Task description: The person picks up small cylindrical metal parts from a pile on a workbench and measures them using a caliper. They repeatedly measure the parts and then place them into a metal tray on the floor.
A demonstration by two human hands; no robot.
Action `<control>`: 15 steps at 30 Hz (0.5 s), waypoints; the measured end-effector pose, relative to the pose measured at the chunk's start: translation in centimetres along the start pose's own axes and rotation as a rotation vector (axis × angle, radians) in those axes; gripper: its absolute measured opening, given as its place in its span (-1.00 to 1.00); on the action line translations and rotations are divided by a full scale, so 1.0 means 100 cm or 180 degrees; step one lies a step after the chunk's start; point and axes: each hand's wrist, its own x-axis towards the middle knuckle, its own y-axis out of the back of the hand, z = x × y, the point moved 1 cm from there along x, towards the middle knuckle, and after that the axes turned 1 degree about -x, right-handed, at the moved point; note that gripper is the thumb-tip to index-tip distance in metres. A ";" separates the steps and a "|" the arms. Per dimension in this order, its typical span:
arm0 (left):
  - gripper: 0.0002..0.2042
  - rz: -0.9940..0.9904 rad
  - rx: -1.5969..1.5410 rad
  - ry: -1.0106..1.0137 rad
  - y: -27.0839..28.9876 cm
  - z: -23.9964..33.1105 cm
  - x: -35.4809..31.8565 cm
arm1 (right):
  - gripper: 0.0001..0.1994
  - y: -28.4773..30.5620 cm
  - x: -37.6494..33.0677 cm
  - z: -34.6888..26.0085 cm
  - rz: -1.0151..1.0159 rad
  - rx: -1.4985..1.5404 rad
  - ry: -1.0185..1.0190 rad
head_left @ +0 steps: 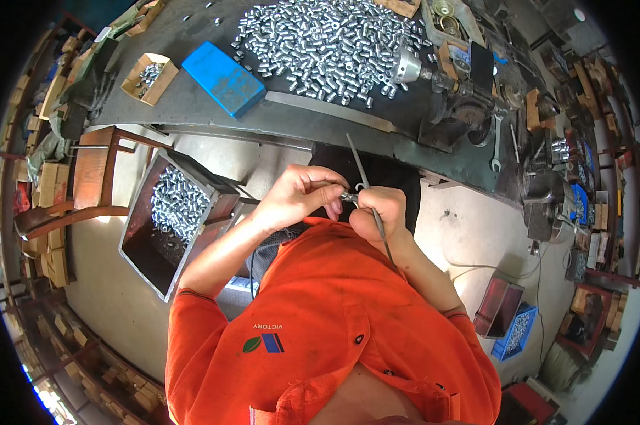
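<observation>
Close in front of my orange shirt (334, 290), my two hands meet. My left hand (302, 195) pinches a small shiny metal fitting (348, 197) between thumb and fingertips. The fingers of my right hand (381, 211) are curled round a long thin grey tool (358, 161) that looks like a slim file. It slants from the upper left down past the fist, its lower end near the shirt. The right fingertips are right beside the fitting; whether the file touches it is hidden.
Ahead, a dark workbench (299, 117) bears a heap of metal fittings (327, 49), a blue box (224, 78) and a small wooden tray (150, 79). A machine with a chuck (407, 65) and a wrench (497, 145) are at right. An open bin (139, 244) of fittings stands left.
</observation>
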 end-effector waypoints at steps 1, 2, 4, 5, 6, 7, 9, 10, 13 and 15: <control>-0.86 0.0035 0.0024 -0.0095 -0.002 -0.001 0.000 | -0.79 -0.001 -0.001 0.003 -0.0014 0.0152 -0.0205; -0.86 0.0058 -0.0065 0.0012 -0.005 -0.003 -0.001 | -0.80 -0.003 -0.004 0.004 -0.0030 0.0305 -0.0410; -0.85 0.0033 0.0061 -0.0059 -0.005 -0.002 0.000 | -0.83 -0.004 -0.005 0.003 -0.0020 0.0497 -0.0725; -0.84 0.0023 0.0124 -0.0095 -0.004 -0.002 0.001 | -0.84 -0.002 -0.005 0.002 -0.0050 0.0598 -0.0843; -0.85 0.0143 0.0170 -0.0128 -0.002 -0.002 0.001 | -0.85 0.003 -0.006 0.003 -0.0089 0.0696 -0.0959; -0.86 0.0391 0.0822 -0.0364 0.002 -0.001 0.001 | -0.86 0.008 -0.008 0.004 -0.0129 0.0794 -0.1074; -0.88 0.0902 0.2126 -0.0811 0.014 0.003 0.002 | -0.84 0.021 -0.012 0.003 -0.0078 0.1113 -0.1300; -0.89 0.1179 0.2262 -0.0745 0.020 0.000 0.004 | -0.81 0.027 -0.009 -0.006 -0.0176 0.0841 -0.0967; -0.89 0.1496 0.2908 -0.1318 0.027 -0.004 0.007 | -0.78 0.041 0.002 -0.037 -0.0470 0.1079 -0.0311; -0.85 0.1599 0.2978 -0.1391 0.026 -0.004 0.008 | -0.77 0.040 0.005 -0.046 -0.0651 0.1542 -0.0326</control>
